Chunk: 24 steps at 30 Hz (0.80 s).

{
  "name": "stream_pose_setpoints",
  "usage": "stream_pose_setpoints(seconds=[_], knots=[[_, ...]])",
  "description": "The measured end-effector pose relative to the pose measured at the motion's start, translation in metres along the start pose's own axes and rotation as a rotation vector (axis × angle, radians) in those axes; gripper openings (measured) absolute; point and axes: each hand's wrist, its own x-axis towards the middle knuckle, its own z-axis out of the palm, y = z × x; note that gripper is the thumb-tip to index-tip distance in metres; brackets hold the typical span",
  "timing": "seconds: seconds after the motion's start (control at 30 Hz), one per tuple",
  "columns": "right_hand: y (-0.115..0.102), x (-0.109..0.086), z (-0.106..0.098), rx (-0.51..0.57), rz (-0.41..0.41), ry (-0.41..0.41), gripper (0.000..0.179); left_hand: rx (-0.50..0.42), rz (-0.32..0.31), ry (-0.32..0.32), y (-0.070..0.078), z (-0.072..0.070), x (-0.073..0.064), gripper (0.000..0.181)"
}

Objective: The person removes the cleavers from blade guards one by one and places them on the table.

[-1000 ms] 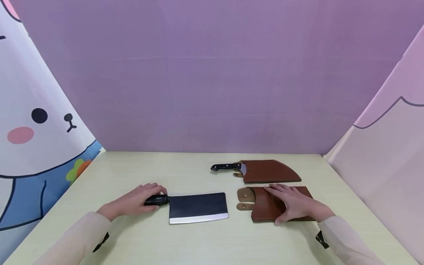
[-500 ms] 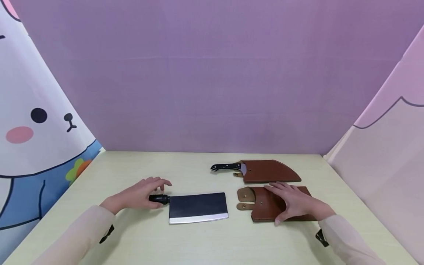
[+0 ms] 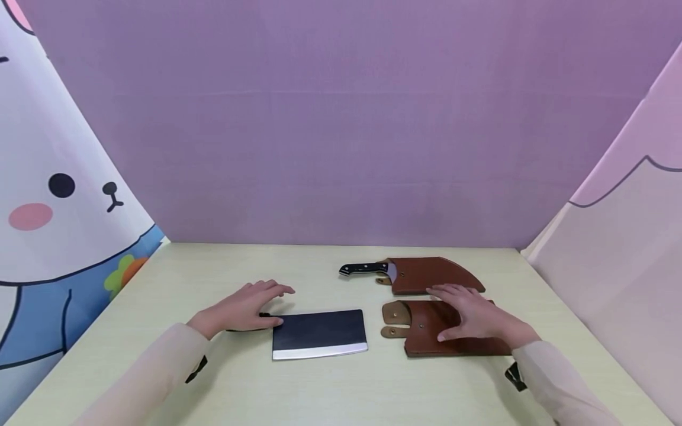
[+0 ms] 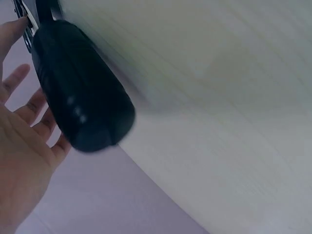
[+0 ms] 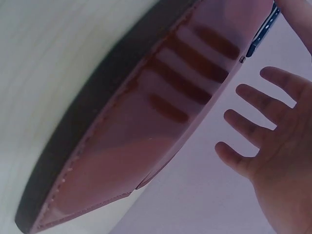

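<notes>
A cleaver with a dark, broad blade point(image 3: 318, 330) and bright edge lies flat on the table. My left hand point(image 3: 244, 309) hovers with fingers extended over its black handle point(image 4: 80, 87), hiding most of that handle in the head view. In the left wrist view the fingers spread beside the handle without curling round it. On the right, a brown leather sheath point(image 3: 426, 344) lies flat, its strap and flap pointing left. Over it is my right hand point(image 3: 476, 315), fingers loosely spread; the right wrist view has a gap between fingertips and leather.
Behind the sheath lies a second knife in a curved brown sheath point(image 3: 433, 275), its black riveted handle point(image 3: 364, 268) pointing left. A purple backdrop point(image 3: 341, 130) rises at the table's far edge. Printed cloth panels point(image 3: 64, 248) stand on both sides.
My left hand lets go of the cleaver's handle, its fingers straightening, and shifts right toward the blade. My right hand lifts slightly off the sheath. The cleaver and both sheaths stay put.
</notes>
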Motion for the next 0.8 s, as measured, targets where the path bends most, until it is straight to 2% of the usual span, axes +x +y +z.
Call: stream_pose_setpoints(seconds=[0.2,0.47,0.8], knots=[[0.001,0.004,-0.001,0.008,0.019,0.026,0.085,0.035,-0.021,0.043,0.008,0.007,0.014,0.054],[0.004,0.01,-0.001,0.01,0.03,0.073,0.077,0.083,-0.017,0.124,0.014,0.017,0.035,0.054],[0.014,0.019,0.0,-0.012,0.076,0.064,0.073,0.132,-0.077,0.163,0.027,0.024,0.066,0.055]])
